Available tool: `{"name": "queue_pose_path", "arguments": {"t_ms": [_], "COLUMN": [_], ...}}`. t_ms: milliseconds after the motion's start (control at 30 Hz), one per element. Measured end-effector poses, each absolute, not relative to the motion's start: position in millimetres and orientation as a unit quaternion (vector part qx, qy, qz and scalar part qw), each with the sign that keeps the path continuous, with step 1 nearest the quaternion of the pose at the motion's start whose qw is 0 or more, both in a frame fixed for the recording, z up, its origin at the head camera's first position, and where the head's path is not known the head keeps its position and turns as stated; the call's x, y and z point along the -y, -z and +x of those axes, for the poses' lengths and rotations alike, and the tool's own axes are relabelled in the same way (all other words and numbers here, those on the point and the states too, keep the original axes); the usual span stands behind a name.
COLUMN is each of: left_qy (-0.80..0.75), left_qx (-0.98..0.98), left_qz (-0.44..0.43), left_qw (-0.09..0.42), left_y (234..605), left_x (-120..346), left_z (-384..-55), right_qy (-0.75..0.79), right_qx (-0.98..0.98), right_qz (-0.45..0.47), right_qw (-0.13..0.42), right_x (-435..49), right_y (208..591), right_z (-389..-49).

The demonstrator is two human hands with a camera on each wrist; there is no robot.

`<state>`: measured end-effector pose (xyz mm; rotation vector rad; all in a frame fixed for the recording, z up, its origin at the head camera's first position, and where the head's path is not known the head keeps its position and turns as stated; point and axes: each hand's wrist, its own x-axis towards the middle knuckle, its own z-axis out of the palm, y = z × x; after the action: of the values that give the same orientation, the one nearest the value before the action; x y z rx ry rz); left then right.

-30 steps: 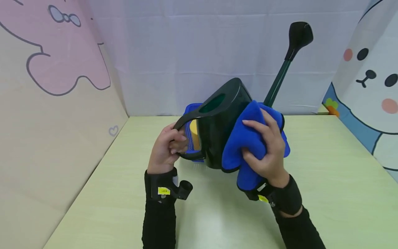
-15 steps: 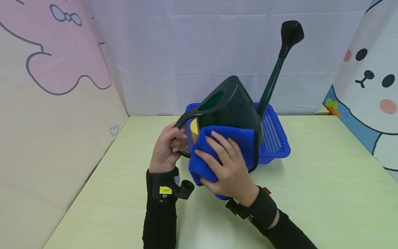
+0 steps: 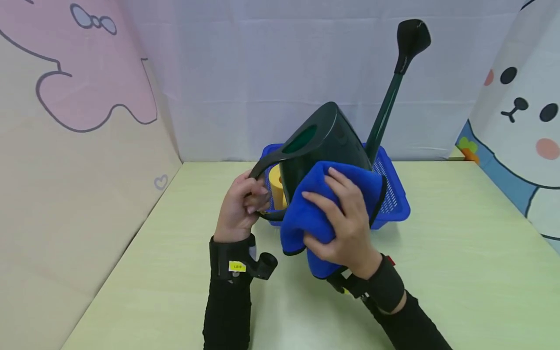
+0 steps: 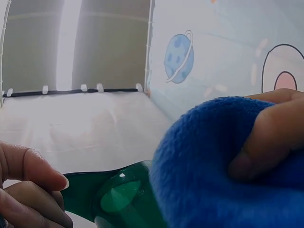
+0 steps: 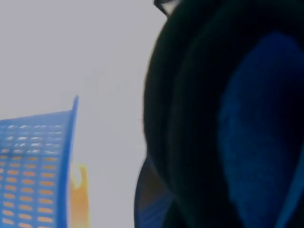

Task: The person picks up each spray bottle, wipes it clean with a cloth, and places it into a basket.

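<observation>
A dark green watering can is held tilted above the table, its long spout rising to the upper right. My left hand grips its looped handle at the left. With my right hand I hold a blue cloth with black edging against the can's lower side. The thumb and fingers press into the bunched fabric, which hides part of the can's body. In the left wrist view the cloth covers much of the green can.
Behind the can, a blue mesh basket stands on the pale table. A yellow cylindrical thing shows at its left end, partly hidden. A white curtain hangs at the back, with printed walls on both sides.
My right hand swept the cloth from the can's right side leftward and down, then partway back to the right and slightly up. The left hand stayed on the handle, with the can shifting slightly.
</observation>
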<state>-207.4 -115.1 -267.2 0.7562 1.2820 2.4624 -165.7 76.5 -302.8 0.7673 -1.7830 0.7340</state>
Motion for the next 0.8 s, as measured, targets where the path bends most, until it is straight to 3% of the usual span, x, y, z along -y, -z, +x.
{"name": "queue_pose_path", "arguments": {"t_ms": [233,533,800], "left_qy": [-0.85,-0.844,-0.847], "left_qx": [-0.436,-0.446,-0.442], "left_qz": [0.261,0.262,0.26], "left_qw": [0.14,0.142,0.139], "left_y": [265.3,265.3,266.1], "left_x": [116.7,119.5,120.5], "left_z": [-205.6,-204.2,-206.9], "right_qy": [-0.466,-0.58,-0.505], "right_qx": [0.693,0.688,0.718], "right_qz": [0.254,0.202,0.207], "right_qw": [0.488,0.386,0.431], "right_x": [-105.4,-134.2,-124.8], "right_y": [291.0,285.8,289.7], "right_z": [-173.7,-176.1,-179.7]}}
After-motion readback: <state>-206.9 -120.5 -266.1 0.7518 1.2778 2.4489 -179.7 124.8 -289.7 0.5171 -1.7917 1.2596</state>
